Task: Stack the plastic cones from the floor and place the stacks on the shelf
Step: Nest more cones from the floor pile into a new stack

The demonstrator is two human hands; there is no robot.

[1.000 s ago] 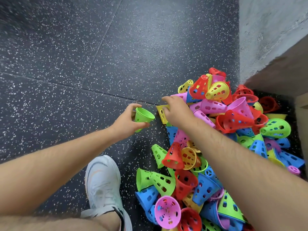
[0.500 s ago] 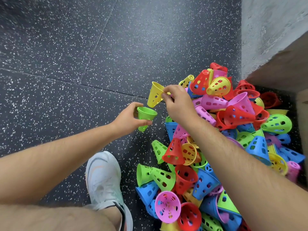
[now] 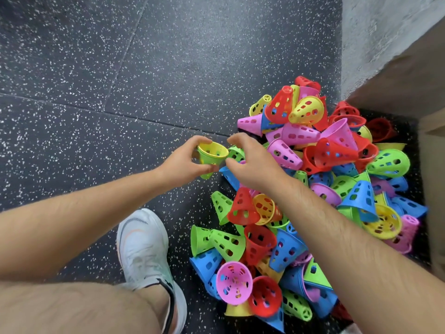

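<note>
My left hand [image 3: 185,161] grips a green cone [image 3: 209,162] with its wide mouth up, and a yellow cone [image 3: 213,150] sits nested inside it. Just to the right of the stack, my right hand [image 3: 252,165] hovers with thumb and fingers spread in a loose curl, holding nothing. A big pile of perforated plastic cones [image 3: 313,194] in red, pink, blue, green and yellow lies on the floor below and to the right of both hands.
Dark speckled rubber floor [image 3: 120,68] stretches to the left and ahead. My white shoe [image 3: 144,247] stands left of the pile. A grey wall [image 3: 385,32] and a wooden shelf edge [image 3: 433,189] border the pile on the right.
My right hand lifted a yellow cone from the pile, set it into the green cone in my left hand, and let go. The left hand stayed in place.
</note>
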